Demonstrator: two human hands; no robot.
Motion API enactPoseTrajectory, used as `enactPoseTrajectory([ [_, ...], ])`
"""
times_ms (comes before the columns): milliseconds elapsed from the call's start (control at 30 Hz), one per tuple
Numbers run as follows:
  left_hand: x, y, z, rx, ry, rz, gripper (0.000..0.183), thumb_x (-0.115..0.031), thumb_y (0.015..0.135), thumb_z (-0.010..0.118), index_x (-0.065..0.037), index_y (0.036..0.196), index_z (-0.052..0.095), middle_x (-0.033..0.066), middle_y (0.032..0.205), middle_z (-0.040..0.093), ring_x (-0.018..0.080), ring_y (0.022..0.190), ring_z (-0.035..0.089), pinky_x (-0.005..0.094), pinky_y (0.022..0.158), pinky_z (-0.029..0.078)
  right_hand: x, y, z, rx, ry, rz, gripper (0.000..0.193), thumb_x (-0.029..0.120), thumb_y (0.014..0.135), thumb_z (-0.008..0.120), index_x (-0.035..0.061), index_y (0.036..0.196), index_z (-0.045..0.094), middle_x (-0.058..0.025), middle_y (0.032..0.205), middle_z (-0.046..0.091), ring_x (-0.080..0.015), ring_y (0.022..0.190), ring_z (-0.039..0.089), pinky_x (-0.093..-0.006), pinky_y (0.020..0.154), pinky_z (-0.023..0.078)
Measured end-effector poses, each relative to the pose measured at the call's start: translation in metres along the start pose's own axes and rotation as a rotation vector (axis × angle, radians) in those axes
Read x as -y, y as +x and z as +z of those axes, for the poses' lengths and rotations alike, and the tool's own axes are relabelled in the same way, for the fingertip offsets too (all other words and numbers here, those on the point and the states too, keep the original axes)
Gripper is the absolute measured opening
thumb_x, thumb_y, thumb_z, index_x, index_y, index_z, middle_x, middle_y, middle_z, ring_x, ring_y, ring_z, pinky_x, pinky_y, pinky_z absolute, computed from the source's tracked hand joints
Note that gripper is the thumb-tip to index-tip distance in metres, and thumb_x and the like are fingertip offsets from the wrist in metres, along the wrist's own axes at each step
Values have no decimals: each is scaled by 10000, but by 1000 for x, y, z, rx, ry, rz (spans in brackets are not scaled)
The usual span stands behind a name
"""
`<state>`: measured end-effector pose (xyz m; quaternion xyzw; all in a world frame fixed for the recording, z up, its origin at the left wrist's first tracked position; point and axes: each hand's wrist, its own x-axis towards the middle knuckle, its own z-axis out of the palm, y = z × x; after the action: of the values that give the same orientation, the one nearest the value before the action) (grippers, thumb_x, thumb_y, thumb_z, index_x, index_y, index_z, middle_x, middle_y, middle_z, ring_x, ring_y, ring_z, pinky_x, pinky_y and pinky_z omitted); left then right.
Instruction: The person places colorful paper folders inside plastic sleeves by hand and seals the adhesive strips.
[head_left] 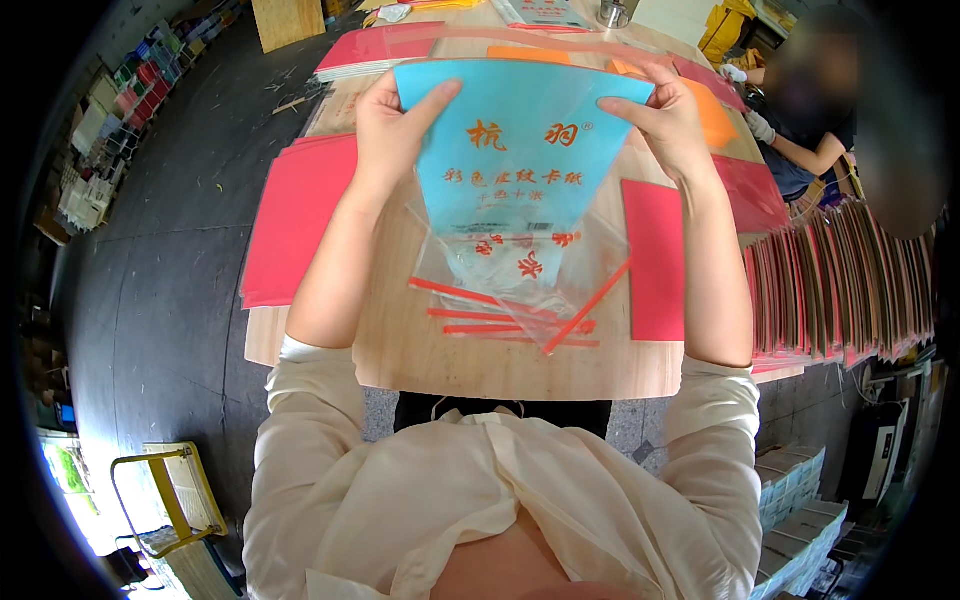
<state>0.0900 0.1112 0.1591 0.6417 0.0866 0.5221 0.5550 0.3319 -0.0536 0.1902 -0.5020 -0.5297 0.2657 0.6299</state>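
A light-blue printed packet (520, 140) with orange lettering is held up over the table by its two upper corners. Its left corner is pinched by my left hand (393, 125), thumb on the near face. My right hand (672, 120) grips the right corner the same way. Clear film with a pale red strip (540, 40) runs along beyond the packet's top edge. Below it, several clear plastic bags (520, 312) with red edge strips lie fanned on the wooden table (480, 372). Another blue printed sheet (510, 266) shows among them, partly hidden by the packet.
Red card stacks lie left (300, 220) and right (653, 262) of the bags. A long row of upright cards (845, 285) lines the right side. Orange sheets (708, 112) lie farther back. Another person's gloved hand (760, 127) is at the far right. A yellow-framed trolley (170, 500) stands lower left.
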Motion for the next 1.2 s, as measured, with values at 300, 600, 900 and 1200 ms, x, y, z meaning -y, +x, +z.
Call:
enactPoseTrajectory([
  [300, 3, -57, -21, 53, 359, 230, 551, 93, 800, 687, -61, 1307, 537, 99, 1199, 637, 201, 1126, 603, 322, 937, 507, -22, -77, 21, -46, -576, -483, 185, -37, 811, 670, -17, 980, 744, -97, 994, 713, -208, 929, 679, -291, 803, 546],
  [600, 12, -234, -70, -372, -412, -944, 383, -45, 946, 585, -12, 1291, 419, 206, 1069, 651, 269, 1016, 662, 392, 914, 550, -109, -172, 64, 146, -684, -686, 261, -20, 671, 660, -20, 922, 734, -136, 962, 693, -308, 887, 701, -372, 731, 609],
  [900, 20, -249, -70, -175, 143, -832, 541, 47, 825, 711, -22, 1286, 436, 184, 969, 714, 201, 913, 707, 283, 798, 576, -119, -194, 66, 388, -869, -496, 383, 36, 681, 703, 32, 1064, 714, -139, 1104, 668, -315, 1029, 652, -424, 862, 569],
  [1200, 23, -258, -66, -13, 319, -751, 497, 47, 826, 701, -27, 1278, 507, 131, 938, 738, 131, 894, 698, 244, 790, 544, -84, -179, 129, 258, -713, 10, 295, 31, 796, 701, 58, 1089, 677, -123, 1089, 650, -302, 1022, 612, -410, 877, 512],
])
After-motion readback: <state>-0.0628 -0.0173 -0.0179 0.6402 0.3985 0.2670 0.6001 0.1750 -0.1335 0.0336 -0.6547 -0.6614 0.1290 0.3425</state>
